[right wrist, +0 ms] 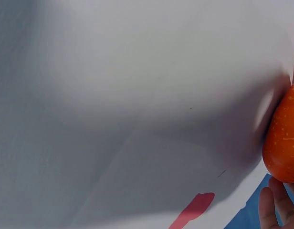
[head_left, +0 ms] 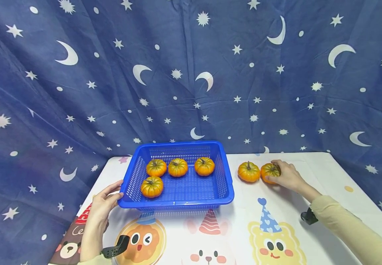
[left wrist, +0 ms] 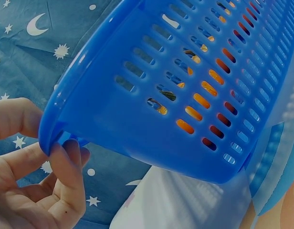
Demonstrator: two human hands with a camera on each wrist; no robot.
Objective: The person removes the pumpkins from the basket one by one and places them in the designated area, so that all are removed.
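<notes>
A blue plastic basket [head_left: 184, 202] with slotted walls stands on the table, holding several small orange pumpkins [head_left: 177, 168]. My left hand [head_left: 101, 206] is at its left side; the left wrist view shows the thumb and fingers [left wrist: 68, 167] pinching the basket's rim. To the right of the basket, my right hand [head_left: 289, 177] grips a small pumpkin [head_left: 269, 172] from its right side, with fingers and thumb around it. Another pumpkin [head_left: 248, 172] with an upright stem sits just left of that one. In the right wrist view, the gripped pumpkin [right wrist: 285, 138] shows only partly at the edge.
A white tablecloth [head_left: 237, 221] with cartoon prints covers the table. Behind its back edge hangs a dark blue curtain [head_left: 177, 121] with moons and stars. Black straps with small devices [head_left: 116, 248] are on both wrists.
</notes>
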